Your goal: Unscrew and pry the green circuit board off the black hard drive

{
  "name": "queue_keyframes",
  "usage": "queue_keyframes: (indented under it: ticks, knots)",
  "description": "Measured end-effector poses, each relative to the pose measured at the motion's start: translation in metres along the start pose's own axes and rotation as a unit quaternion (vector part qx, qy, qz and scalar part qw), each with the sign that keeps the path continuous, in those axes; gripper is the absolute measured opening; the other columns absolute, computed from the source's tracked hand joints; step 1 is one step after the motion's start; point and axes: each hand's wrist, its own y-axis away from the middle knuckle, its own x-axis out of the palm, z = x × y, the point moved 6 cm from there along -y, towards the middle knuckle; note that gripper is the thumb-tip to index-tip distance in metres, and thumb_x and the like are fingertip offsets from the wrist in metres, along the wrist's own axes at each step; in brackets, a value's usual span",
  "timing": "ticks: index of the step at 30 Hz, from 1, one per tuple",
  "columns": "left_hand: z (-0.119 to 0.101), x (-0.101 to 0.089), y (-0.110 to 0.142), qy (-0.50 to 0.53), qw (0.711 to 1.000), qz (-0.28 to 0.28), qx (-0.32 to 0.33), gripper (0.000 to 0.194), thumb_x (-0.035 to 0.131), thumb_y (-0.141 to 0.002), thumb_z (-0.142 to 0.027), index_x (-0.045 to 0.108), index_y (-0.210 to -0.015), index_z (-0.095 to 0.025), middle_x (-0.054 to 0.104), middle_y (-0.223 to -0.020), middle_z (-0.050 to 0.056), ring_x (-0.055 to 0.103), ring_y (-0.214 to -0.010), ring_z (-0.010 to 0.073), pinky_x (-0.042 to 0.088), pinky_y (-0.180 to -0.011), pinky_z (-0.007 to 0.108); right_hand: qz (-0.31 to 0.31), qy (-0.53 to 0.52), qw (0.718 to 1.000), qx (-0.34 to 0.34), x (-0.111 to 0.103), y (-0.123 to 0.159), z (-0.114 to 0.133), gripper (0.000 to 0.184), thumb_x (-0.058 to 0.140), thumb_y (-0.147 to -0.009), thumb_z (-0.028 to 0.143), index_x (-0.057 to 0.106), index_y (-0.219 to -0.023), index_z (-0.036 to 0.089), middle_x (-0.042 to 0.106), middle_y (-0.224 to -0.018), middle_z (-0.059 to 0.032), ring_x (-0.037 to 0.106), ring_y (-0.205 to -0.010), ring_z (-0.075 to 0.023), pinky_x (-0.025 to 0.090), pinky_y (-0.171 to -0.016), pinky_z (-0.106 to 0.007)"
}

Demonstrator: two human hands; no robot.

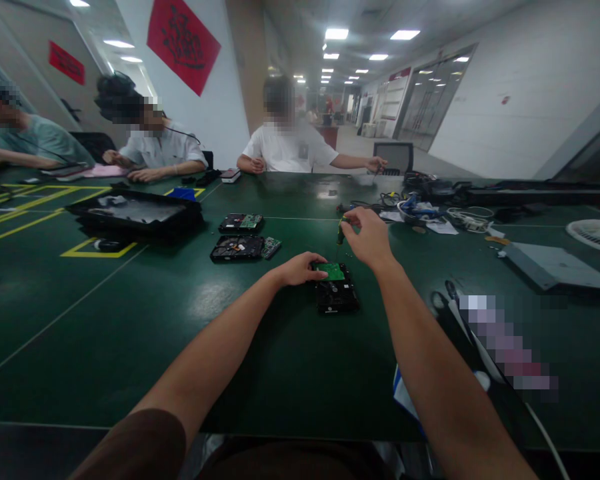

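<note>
A black hard drive (337, 297) with a green circuit board (334, 271) on its upper side lies on the table in front of me. My left hand (304, 269) grips its far left corner, thumb by the board. In my right hand (367, 235) is a screwdriver (341, 230) with a green and yellow handle, held near upright, its shaft pointing down to the board's far edge. Whether the tip sits in a screw is too small to tell. A few tiny screws (349, 254) appear beside the drive.
Left of my hands lie two more hard drives (237, 248) (241, 223) and a loose circuit board (271, 248). Black trays (135, 213) stand farther left. Tangled cables (420, 208), a flat metal box (563, 265) and a white fan grille (595, 235) are on the right. Several people sit across the green table (180, 347).
</note>
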Motion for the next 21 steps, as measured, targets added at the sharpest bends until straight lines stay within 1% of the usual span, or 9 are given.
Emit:
queue_keyframes:
  ticks: [2, 5, 8, 11, 14, 17, 21]
  knots:
    - [-0.0005, 0.0004, 0.0004, 0.005, 1.000, 0.003, -0.004, 0.069, 0.071, -0.082, -0.057, 0.061, -0.134, -0.013, 0.064, -0.078, 0.002, 0.057, -0.063, 0.0156, 0.042, -0.060, 0.027, -0.009, 0.011, 1.000, 0.008, -0.0009, 0.0001, -0.0015, 0.011, 0.062, -0.086, 0.023, 0.059, -0.096, 0.024, 0.066, -0.097, -0.0083, 0.062, -0.092, -0.0254, 0.050, -0.086, -0.043]
    - [-0.0014, 0.0004, 0.0009, 0.005, 1.000, 0.008, -0.014, 0.069, 0.071, -0.083, -0.057, 0.060, -0.135, -0.014, 0.065, -0.079, 0.002, 0.058, -0.063, 0.0156, 0.043, -0.060, 0.027, -0.017, 0.005, 0.999, 0.027, -0.0010, 0.0005, -0.0047, 0.011, 0.063, -0.085, 0.025, 0.056, -0.094, 0.024, 0.067, -0.097, -0.0085, 0.063, -0.092, -0.0259, 0.050, -0.085, -0.043]
    - [-0.0028, 0.0003, 0.0011, 0.000, 1.000, 0.015, -0.021, 0.069, 0.070, -0.083, -0.057, 0.060, -0.136, -0.013, 0.065, -0.078, 0.002, 0.058, -0.062, 0.0157, 0.043, -0.060, 0.028, -0.005, -0.011, 1.000, 0.017, 0.0004, 0.0007, -0.0030, 0.010, 0.061, -0.088, 0.026, 0.057, -0.097, 0.024, 0.067, -0.098, -0.0082, 0.064, -0.091, -0.0254, 0.051, -0.085, -0.043]
    - [-0.0040, 0.0002, 0.0013, 0.001, 1.000, 0.016, -0.019, 0.068, 0.070, -0.084, -0.056, 0.060, -0.136, -0.013, 0.065, -0.077, 0.002, 0.058, -0.062, 0.0158, 0.043, -0.060, 0.027, -0.001, 0.003, 1.000, 0.005, -0.0001, 0.0005, -0.0008, 0.011, 0.060, -0.088, 0.024, 0.058, -0.098, 0.024, 0.066, -0.098, -0.0085, 0.063, -0.092, -0.0256, 0.050, -0.088, -0.045]
    - [-0.0040, -0.0007, 0.0013, -0.006, 1.000, 0.005, -0.016, 0.067, 0.071, -0.083, -0.056, 0.061, -0.134, -0.014, 0.065, -0.076, 0.001, 0.058, -0.063, 0.0161, 0.043, -0.061, 0.028, -0.017, 0.021, 0.999, 0.023, -0.0022, 0.0004, -0.0039, 0.012, 0.063, -0.085, 0.024, 0.056, -0.095, 0.024, 0.066, -0.098, -0.0091, 0.062, -0.092, -0.0264, 0.050, -0.087, -0.045]
    - [-0.0031, -0.0003, 0.0008, -0.008, 1.000, 0.003, -0.014, 0.067, 0.071, -0.083, -0.056, 0.062, -0.134, -0.013, 0.065, -0.077, 0.002, 0.058, -0.064, 0.0164, 0.043, -0.061, 0.028, -0.016, 0.006, 0.999, 0.040, -0.0010, 0.0007, -0.0067, 0.012, 0.064, -0.086, 0.028, 0.055, -0.094, 0.024, 0.067, -0.097, -0.0086, 0.063, -0.090, -0.0261, 0.052, -0.084, -0.044]
    - [-0.0026, 0.0006, 0.0000, -0.002, 1.000, 0.007, -0.011, 0.068, 0.071, -0.083, -0.056, 0.061, -0.135, -0.013, 0.066, -0.083, 0.003, 0.058, -0.066, 0.0158, 0.043, -0.062, 0.027, 0.002, -0.007, 1.000, 0.013, 0.0012, 0.0008, -0.0018, 0.011, 0.060, -0.090, 0.027, 0.059, -0.100, 0.024, 0.066, -0.098, -0.0083, 0.063, -0.091, -0.0250, 0.051, -0.087, -0.044]
